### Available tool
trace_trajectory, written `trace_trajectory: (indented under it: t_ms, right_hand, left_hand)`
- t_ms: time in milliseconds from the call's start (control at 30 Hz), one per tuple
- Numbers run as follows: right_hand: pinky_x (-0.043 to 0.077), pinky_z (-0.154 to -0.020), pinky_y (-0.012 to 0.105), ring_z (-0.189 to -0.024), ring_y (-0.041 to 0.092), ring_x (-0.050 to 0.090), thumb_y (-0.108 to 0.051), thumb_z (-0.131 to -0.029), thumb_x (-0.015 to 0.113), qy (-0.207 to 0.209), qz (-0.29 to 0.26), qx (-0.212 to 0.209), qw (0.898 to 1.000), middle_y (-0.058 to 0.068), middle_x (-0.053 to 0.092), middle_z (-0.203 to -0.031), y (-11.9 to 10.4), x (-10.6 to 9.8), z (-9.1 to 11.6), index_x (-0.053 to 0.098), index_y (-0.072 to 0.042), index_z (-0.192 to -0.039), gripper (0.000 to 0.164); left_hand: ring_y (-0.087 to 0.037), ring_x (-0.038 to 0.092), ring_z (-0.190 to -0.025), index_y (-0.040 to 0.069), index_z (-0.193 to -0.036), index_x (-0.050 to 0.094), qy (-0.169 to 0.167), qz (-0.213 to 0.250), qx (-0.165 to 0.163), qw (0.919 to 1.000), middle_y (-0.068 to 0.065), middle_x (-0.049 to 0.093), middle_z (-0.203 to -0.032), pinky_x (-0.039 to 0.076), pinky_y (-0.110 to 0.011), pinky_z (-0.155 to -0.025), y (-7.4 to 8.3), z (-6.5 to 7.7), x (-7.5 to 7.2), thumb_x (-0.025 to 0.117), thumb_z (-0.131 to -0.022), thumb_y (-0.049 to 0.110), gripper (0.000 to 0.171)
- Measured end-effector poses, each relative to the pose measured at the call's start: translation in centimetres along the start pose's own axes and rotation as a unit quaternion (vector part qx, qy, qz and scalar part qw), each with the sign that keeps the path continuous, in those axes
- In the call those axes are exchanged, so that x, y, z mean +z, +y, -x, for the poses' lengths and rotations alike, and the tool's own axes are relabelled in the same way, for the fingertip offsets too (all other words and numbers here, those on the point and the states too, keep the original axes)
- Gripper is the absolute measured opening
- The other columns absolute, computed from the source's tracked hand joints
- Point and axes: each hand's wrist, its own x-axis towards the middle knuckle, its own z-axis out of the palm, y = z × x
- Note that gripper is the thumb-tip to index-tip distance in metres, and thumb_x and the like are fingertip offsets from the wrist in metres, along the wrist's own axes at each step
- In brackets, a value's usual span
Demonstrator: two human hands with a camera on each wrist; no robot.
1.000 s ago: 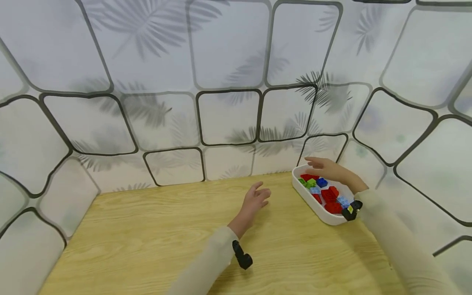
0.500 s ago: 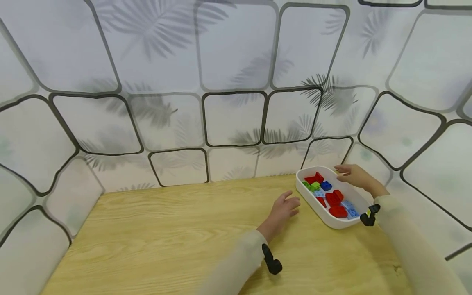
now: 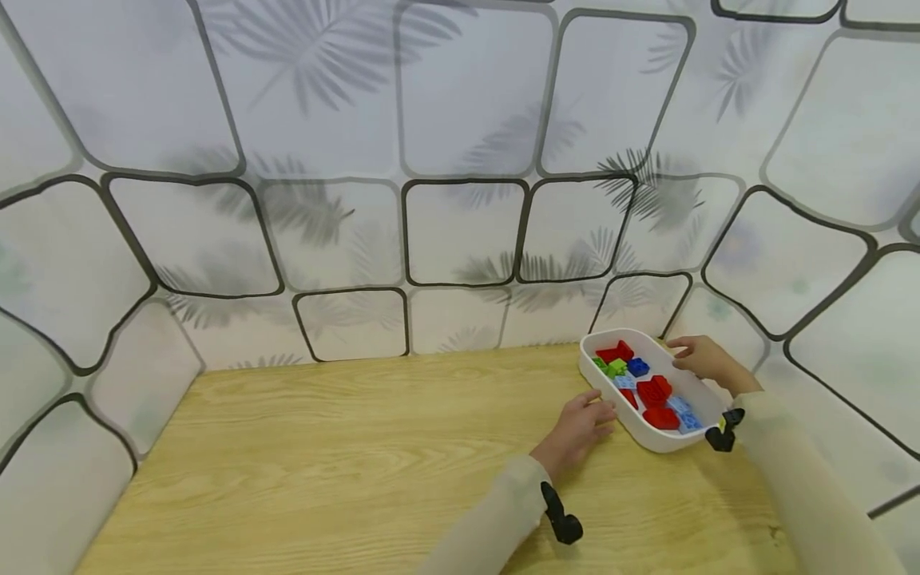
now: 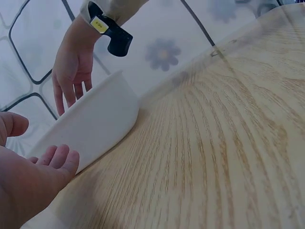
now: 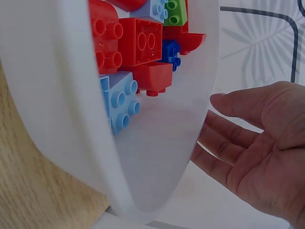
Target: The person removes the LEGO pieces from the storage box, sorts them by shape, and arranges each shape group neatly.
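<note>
A white oval-cornered tub (image 3: 650,438) stands at the back right of the table, holding several toy building bricks (image 3: 654,390) in red, green, light blue and dark blue. My left hand (image 3: 580,427) is at the tub's near left side, its fingers relaxed and right by the outer wall. On the opposite side my right hand (image 3: 707,361) is at the far right rim. In the right wrist view the right hand (image 5: 257,136) has its thumb near the rim and its fingers extended along the outside of the wall. Neither hand has its fingers curled round anything.
The wood-grain table (image 3: 323,447) extends left and forward of the tub. Patterned wall covering (image 3: 460,231) rises behind the table and along both sides, with the right-hand side close behind my right hand. A black wrist camera (image 3: 561,515) sits on the left sleeve.
My left hand has moved right, up to the tub's left side. The right hand has drawn back from over the bricks to the right rim. The view has shifted slightly.
</note>
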Motion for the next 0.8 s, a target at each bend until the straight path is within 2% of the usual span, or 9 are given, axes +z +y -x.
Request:
trace_trajectory:
  t_ms: [167, 400, 633, 800]
  right_hand:
    - [0.06, -0.081, 0.047, -0.11, 0.051, 0.061, -0.003, -0.094, 0.057, -0.001, -0.002, 0.01, 1.0, 0.046, 0.053, -0.129, 0.1, 0.1, -0.3, 0.039, 0.019, -0.142, 0.055]
    - [0.061, -0.079, 0.047, -0.106, 0.047, 0.063, 0.003, -0.092, 0.056, -0.017, -0.018, 0.02, 0.999, 0.045, 0.053, -0.127, -0.9, 0.4, -0.2, 0.043, 0.02, -0.138, 0.051]
    - [0.061, -0.079, 0.047, -0.094, 0.033, 0.066, 0.005, -0.091, 0.058, -0.034, -0.034, 0.009, 0.999, 0.037, 0.061, -0.116, -2.4, 0.7, 0.2, 0.044, 0.021, -0.138, 0.051]
    - [0.062, -0.078, 0.045, -0.094, 0.033, 0.066, 0.005, -0.091, 0.059, -0.04, -0.031, -0.009, 0.999, 0.036, 0.061, -0.116, -3.4, 0.9, 0.2, 0.046, 0.021, -0.137, 0.05]
  left_hand:
    - [-0.026, 0.066, -0.118, 0.005, -0.146, 0.051, -0.009, 0.001, 0.005, 0.9999, -0.009, 0.069, -0.128, 0.052, -0.045, -0.103, 0.1, 0.1, -0.1, 0.063, -0.099, 0.012, 0.049]
    - [-0.023, 0.066, -0.11, 0.004, -0.146, 0.05, -0.01, 0.005, 0.004, 0.9999, -0.013, 0.069, -0.117, 0.053, -0.047, -0.103, 0.4, 0.1, -0.5, 0.067, -0.093, 0.008, 0.056]
    - [-0.02, 0.065, -0.1, 0.006, -0.147, 0.048, -0.019, 0.018, 0.008, 0.9996, -0.014, 0.068, -0.117, 0.054, -0.047, -0.101, 0.7, -0.2, -1.8, 0.063, -0.098, 0.012, 0.052]
    - [-0.02, 0.065, -0.096, 0.004, -0.145, 0.049, -0.016, 0.028, 0.015, 0.9994, -0.02, 0.065, -0.127, 0.056, -0.042, -0.095, 0.9, -0.4, -3.0, 0.063, -0.097, 0.011, 0.051]
